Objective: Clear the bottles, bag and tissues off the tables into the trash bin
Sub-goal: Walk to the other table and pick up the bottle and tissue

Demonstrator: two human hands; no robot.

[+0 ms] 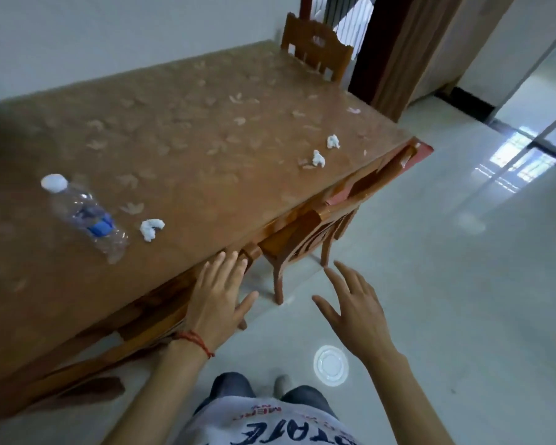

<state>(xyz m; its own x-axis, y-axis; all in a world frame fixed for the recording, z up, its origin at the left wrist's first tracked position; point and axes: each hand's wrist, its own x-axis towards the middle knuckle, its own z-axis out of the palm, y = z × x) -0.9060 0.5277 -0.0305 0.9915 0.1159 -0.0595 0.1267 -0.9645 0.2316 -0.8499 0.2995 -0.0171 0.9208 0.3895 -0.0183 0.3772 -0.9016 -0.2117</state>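
Note:
A clear plastic bottle point(84, 216) with a white cap and blue label lies on its side on the brown table point(190, 187), near the left. A crumpled white tissue point(151, 228) sits just right of it. Two more tissue balls lie further right near the table's edge, one point(318, 159) nearer me and one point(333, 141) beyond it. My left hand point(217, 300) is open, fingers spread, over the table's near edge, holding nothing. Over the floor hovers my right hand point(355, 311), also open and holding nothing. No trash bin or bag is in view.
Wooden chairs point(305, 242) are tucked under the table's near side, and another chair point(315, 46) stands at the far end. A round white lid point(330, 365) lies on the pale tiled floor by my feet. A doorway with a curtain is at the back right.

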